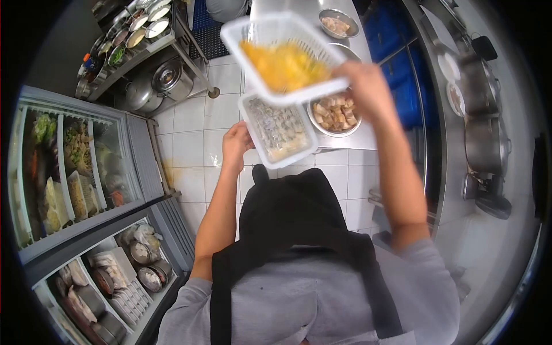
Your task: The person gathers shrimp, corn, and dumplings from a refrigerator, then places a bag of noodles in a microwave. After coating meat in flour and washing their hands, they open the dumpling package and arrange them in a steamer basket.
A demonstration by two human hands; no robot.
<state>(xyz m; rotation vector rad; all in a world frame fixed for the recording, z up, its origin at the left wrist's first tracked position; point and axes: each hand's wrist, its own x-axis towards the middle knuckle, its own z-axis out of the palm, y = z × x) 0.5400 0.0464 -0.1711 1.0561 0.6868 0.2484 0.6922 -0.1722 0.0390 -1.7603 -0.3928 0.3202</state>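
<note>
Our right hand (368,86) is clamped on the rim of a tilted white slotted basket (259,34) of yellow pieces (284,66); our left hand (236,144) grips the tray (261,149) of pale food just below. Blurred and steep, the basket could spill onto the tiled floor (190,138) or into the steel bowl (336,115).

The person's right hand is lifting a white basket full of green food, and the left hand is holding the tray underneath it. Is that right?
Almost. The food in the white basket is yellow-orange, not green; the head view shows it. The rest holds: the right hand lifts the basket at its edge, and the left hand holds the tray of pale food just below it.
</note>
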